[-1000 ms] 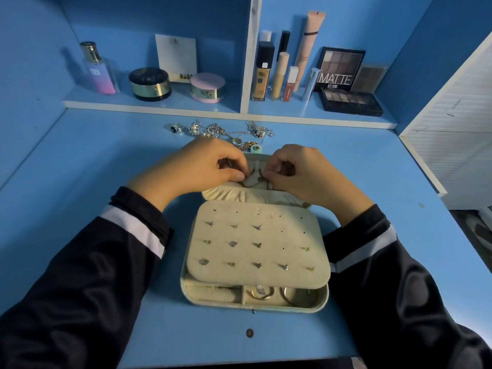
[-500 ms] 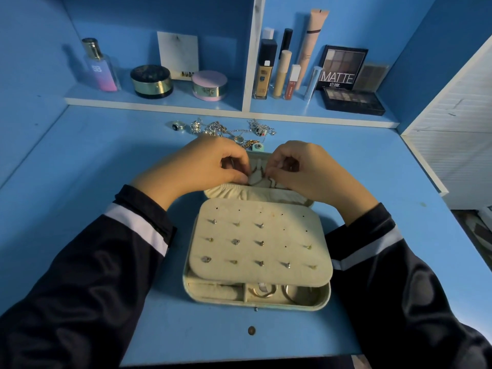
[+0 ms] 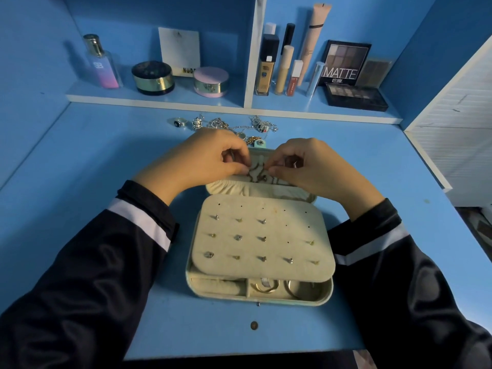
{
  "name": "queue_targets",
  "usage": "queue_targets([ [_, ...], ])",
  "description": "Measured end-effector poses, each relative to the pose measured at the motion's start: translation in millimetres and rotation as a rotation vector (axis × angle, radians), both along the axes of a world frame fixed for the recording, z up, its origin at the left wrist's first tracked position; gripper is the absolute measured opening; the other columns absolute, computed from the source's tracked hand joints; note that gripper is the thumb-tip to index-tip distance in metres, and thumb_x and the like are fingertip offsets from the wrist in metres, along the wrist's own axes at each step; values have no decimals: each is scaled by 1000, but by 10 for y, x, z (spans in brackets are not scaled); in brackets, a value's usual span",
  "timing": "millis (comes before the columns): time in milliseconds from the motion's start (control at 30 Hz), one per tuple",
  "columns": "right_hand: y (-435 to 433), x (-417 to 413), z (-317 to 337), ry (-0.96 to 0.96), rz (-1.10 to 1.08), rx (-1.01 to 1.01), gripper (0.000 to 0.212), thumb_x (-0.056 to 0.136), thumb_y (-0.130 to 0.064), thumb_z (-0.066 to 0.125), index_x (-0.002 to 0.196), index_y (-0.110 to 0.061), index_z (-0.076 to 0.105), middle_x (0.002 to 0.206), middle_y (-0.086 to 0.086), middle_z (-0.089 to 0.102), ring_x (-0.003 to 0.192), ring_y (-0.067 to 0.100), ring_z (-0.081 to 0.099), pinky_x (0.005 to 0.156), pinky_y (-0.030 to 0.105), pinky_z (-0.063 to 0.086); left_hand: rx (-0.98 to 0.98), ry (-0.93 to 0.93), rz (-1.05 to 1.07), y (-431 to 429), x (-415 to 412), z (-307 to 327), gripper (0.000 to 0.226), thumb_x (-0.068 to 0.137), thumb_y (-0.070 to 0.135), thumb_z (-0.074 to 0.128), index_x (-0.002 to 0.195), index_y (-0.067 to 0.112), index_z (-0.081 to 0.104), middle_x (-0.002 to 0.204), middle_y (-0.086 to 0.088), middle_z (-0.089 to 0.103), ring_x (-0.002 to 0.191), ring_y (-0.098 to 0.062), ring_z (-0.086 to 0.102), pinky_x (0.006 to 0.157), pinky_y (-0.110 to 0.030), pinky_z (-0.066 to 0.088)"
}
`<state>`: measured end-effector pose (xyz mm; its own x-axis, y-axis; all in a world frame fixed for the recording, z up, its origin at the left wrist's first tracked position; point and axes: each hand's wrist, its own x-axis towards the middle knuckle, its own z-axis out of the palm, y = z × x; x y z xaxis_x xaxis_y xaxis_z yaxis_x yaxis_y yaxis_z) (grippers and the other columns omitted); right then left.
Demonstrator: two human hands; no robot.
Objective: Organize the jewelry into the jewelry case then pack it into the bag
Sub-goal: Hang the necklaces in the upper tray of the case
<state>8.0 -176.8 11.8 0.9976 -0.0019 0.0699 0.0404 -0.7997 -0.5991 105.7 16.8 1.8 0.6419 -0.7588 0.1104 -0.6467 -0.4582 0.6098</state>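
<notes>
A cream jewelry case [image 3: 327,294] lies open in the middle of the blue desk. Its earring panel [image 3: 262,239] carries several studs, and rings sit in the front compartments. Over the raised lid, my left hand [image 3: 205,161] and my right hand [image 3: 308,169] both pinch a thin chain necklace [image 3: 257,174] against the lid's hooks. Behind my hands lies a loose jewelry pile [image 3: 229,125] of rings and chains. No bag is in view.
A shelf [image 3: 159,98] behind the desk holds a perfume bottle [image 3: 102,63], two round compacts, several makeup tubes and eyeshadow palettes [image 3: 355,97]. A white louvred panel [image 3: 458,134] stands at the right. A small brown coin-like disc [image 3: 254,325] lies near the front edge.
Both hands stay at the lid with small finger movements on the chain. The view has shifted slightly.
</notes>
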Motion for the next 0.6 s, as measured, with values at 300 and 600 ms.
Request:
queue_targets([
  [300,64,-12,10,18,109,-75,8,84,-9,72,87,-16,75,87,-2,61,70,1,53,66,8,39,59,10,-60,-38,-18,-26,9,84,20,75,91,26,77,84,17,63,76,6,55,67,-11,37],
  [600,53,2,-24,10,99,-73,10,87,-8,69,90,-16,75,90,0,60,74,8,53,68,8,38,115,14,-61,-13,-37,4,8,89,25,70,86,31,70,82,13,63,68,8,52,62,-18,38],
])
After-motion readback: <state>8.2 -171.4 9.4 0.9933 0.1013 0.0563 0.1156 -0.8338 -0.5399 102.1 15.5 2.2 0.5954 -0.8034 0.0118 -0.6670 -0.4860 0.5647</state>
